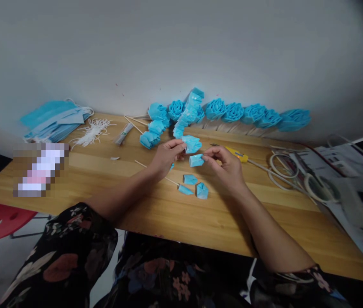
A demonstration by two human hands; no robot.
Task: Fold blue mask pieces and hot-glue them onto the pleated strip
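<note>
My left hand (pixel 168 157) is closed, its thumb and fingers pinching a crinkled light-blue fabric petal (pixel 192 144) over the middle of the table. Just to the right, my right hand (pixel 225 166) pinches a small folded blue fabric piece (pixel 196 161) by its right end, close below that petal. Under the hands lie a loose folded piece (pixel 189 179), another pointed one (pixel 202 191), and a thin wooden stick with a blue wrapped tip (pixel 185 190). A leaning stack of folded blue petals (pixel 190 112) rises behind my left hand.
Blue fabric roses (pixel 233 112) line the wall. Face masks (pixel 56 122), white ear loops (pixel 94 131) and a bundle of thin ties (pixel 123 134) are at left, with a blurred-out phone (pixel 43 169). A yellow glue gun (pixel 236 154), its cable and scissors (pixel 321 188) lie at right.
</note>
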